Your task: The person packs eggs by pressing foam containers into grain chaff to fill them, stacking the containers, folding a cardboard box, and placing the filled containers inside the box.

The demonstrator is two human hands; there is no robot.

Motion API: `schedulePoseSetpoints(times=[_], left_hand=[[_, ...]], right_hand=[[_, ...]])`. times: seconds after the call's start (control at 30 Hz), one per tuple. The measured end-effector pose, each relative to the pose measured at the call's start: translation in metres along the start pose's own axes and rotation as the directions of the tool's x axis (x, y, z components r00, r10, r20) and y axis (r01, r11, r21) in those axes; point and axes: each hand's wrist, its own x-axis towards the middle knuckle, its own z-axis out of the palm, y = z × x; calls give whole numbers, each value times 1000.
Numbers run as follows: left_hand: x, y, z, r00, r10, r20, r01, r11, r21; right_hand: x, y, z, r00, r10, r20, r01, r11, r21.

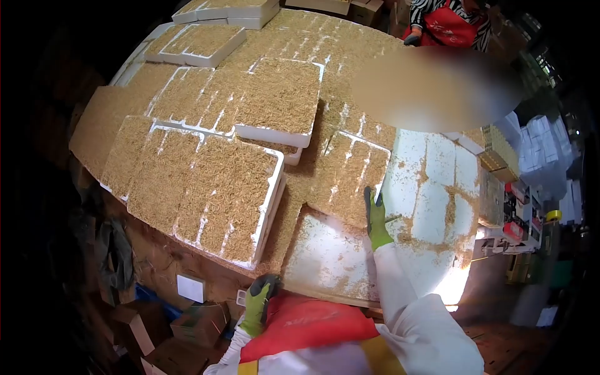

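Head view: R hand (379,225) is at the lower R side of the crumb-filled tray (353,178), mid-frame just R of centre; gloved fingers point up-frame along its edge, can't tell if they grip or only rest. Tray lies up & slightly L of that hand, long axis approx. up-down in frame, top leaning R. R hand is nearer by far; L hand (257,306) is curled at bottom centre, well apart from the tray, nearest the lower corner of the big filled tray (206,194) at L, can't tell if it's clamped on anything. Edges: tray's R rim meets a white surface (428,200) w/ scattered bits, most open room that way; another white panel (328,256) below, down to the front edge. L side tighter, i.e. a tan strip, then the stacked tray (278,100) up-L & the big one. Co-worker (450,25) upper R, well apart.
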Motion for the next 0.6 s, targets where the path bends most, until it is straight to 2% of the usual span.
schedulePoseSetpoints(times=[0.07,0.1,0.2,0.23,0.27,0.33,0.4,0.47,0.53,0.6], left_hand=[[6,2,2,999,-17,28,15,998,66],[10,0,3,1000,-11,-8,11,1000,27],[14,4,5,998,-41,-40,41,999,-5],[14,3,6,997,-50,-51,49,999,-4],[14,2,6,998,-38,-56,37,999,-11],[15,-3,5,998,-16,-66,14,999,-30],[13,-2,4,999,-20,-42,18,999,-39],[8,9,9,999,-30,-32,30,1000,1],[7,7,9,1000,-17,-18,16,997,-72],[5,4,8,1000,0,-11,-1,995,-96]], right_hand=[[-36,-31,11,999,-52,-9,52,994,92],[-51,-46,12,997,-77,-13,78,987,139],[-67,-45,-8,997,-37,70,2,898,439],[-92,-77,-6,999,-10,54,-17,871,491],[-94,-83,-10,995,-94,34,72,909,410],[-89,-108,-15,972,-202,121,115,857,502],[-91,-163,-4,976,-189,108,111,858,501],[-82,-210,19,948,-296,115,206,850,485],[-69,-250,49,880,-426,210,293,834,467],[-40,-270,88,873,-419,248,262,834,486]])
